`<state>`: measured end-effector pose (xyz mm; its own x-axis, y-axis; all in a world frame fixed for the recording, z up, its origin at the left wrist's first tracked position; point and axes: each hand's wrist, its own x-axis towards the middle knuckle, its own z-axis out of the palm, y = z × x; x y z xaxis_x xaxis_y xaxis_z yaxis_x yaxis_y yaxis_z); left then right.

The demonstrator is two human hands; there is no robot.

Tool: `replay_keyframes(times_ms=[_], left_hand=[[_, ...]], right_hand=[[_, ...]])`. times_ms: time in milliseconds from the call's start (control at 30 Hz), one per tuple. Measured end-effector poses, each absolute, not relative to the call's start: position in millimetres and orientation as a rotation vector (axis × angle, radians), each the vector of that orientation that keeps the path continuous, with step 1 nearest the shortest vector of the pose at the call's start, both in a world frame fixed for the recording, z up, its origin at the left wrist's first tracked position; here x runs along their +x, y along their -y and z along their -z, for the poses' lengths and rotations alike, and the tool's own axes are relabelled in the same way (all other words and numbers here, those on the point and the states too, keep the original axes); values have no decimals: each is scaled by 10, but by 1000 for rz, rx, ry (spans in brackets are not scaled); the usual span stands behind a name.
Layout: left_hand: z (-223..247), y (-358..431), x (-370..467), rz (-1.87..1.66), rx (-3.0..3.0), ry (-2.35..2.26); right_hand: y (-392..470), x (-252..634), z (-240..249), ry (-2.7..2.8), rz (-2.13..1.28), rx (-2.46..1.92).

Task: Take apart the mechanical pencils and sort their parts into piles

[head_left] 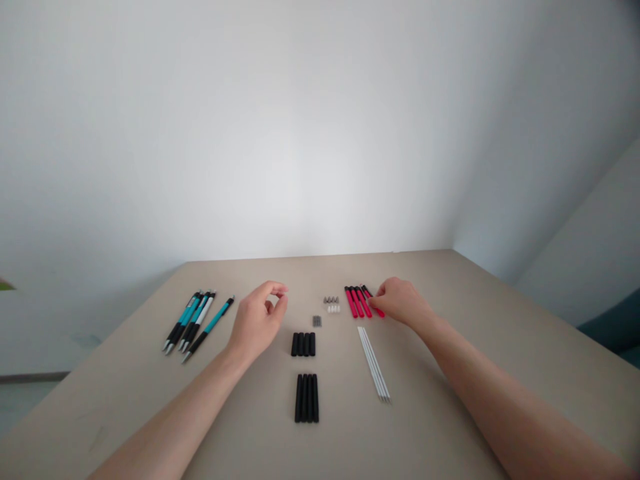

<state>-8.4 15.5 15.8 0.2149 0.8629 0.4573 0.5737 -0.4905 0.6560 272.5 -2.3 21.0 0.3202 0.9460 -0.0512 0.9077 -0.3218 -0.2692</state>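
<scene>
My right hand (399, 300) is at the right of a row of pink pen barrels with black ends (357, 303). Its fingertips pinch the rightmost pink pen barrel (380, 312), which lies slanted and is partly hidden behind the fingers. My left hand (257, 317) hovers over the table between the finished-looking pens and the small parts. Its fingers are curved, with a gap between thumb and fingertips and nothing in them. Nearest to it are short black grip sleeves (303, 345) and small grey springs (317, 321).
Teal, black and white pens (189, 323) lie at the left of the table (250, 427). Metal tips (331, 300) and white plastic bits (333, 309) sit mid-table. White ink refills (374, 365) and longer black tubes (307, 399) lie nearer. A wall (310, 133) stands behind.
</scene>
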Motion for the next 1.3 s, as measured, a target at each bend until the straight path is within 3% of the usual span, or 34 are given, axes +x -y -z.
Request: replay_keyframes(times_ms=[133, 333, 567, 800, 967, 1300], left_hand=[[-155, -159, -83, -1161, 2160, -1333], [-151, -150, -79, -1188, 2160, -1284], [-160, -137, -68, -1178, 2157, -1261], [-139, -149, -80, -1178, 2173, -1248], [-128, -154, -85, -1159, 2167, -1255], [-125, -155, -89, -1119, 2173, -1270]], right_hand=[[42, 2685, -255, 1662, -216, -2278], [135, 2525, -351, 1635, -51, -1615], [173, 2426, -287, 1617, -176, -1359], [122, 2487, -358, 1501, -199, -1820], [37, 2662, -317, 1522, -430, -2267], [-3, 2733, -238, 1574, -599, -2364]])
